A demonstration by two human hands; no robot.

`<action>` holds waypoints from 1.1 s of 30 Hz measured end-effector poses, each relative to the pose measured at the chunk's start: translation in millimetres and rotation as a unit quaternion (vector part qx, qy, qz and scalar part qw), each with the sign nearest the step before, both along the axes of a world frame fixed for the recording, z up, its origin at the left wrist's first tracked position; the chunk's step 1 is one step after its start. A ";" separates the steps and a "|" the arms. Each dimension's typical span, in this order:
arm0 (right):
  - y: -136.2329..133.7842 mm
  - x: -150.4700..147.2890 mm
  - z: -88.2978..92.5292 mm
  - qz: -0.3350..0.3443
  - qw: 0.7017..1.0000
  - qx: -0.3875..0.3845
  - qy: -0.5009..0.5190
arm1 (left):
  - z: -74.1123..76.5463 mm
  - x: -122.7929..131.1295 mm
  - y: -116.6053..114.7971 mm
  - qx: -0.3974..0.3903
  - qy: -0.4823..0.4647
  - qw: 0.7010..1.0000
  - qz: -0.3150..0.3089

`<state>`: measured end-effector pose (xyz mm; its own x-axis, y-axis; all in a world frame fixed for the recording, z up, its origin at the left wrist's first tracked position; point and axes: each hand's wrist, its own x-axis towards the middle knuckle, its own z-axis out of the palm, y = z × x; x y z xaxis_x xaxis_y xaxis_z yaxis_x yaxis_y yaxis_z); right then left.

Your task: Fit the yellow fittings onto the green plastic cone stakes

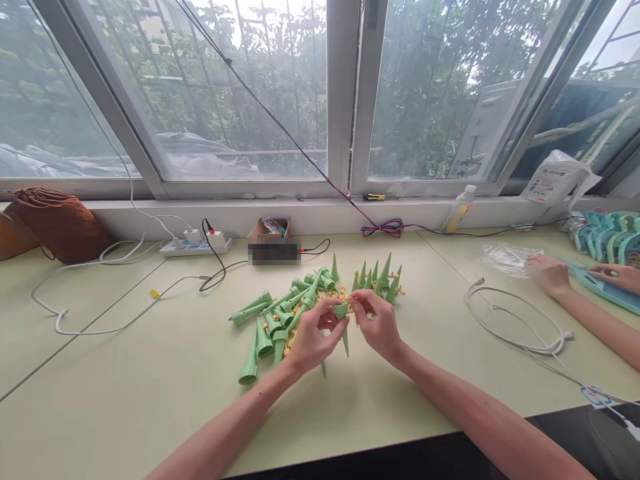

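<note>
My left hand point(316, 333) is closed around the wide collar of a green plastic watering spike point(341, 311), whose pointed end hangs down. Against the collar's right side, the fingertips of my right hand point(376, 321) are pinched together; a small yellowish bit shows there, too little to name. Left of my hands lies a loose pile of green spikes point(264, 343), with small yellow valve pieces point(289, 341) among them, partly hidden by my left hand. Behind my right hand several green spikes point(384, 275) stand point up, with yellow pieces sticking out at their sides.
At the right, another person's hands point(547, 273) are beside a blue-green item point(607, 287). A coiled white cable point(520, 347) lies between us. Toward the window are a power strip point(197, 247), a small cardboard box point(270, 229) and a bottle point(459, 210). A brown drawstring bag point(63, 227) sits far left.
</note>
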<state>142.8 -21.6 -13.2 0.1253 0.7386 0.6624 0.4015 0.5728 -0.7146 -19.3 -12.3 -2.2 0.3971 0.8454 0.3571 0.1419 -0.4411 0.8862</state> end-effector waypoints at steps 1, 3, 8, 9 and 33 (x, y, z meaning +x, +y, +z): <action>0.3 0.1 0.1 -0.002 1.000 0.002 -0.002 | -0.4 0.0 0.1 -0.010 -0.005 1.000 -0.003; 0.9 0.3 0.5 -0.004 1.000 0.007 -0.007 | -1.4 0.0 0.6 -0.028 -0.018 0.999 -0.011; 0.9 0.0 1.3 -0.009 1.000 0.015 -0.016 | -2.3 0.1 1.2 -0.067 -0.046 0.996 -0.033; 0.8 0.0 1.3 -0.011 1.000 0.016 -0.017 | -2.0 0.2 1.0 -0.069 -0.048 0.996 -0.035; 1.0 -0.4 0.8 0.044 0.997 -0.034 0.044 | -8.6 1.1 2.7 0.194 0.069 0.977 0.052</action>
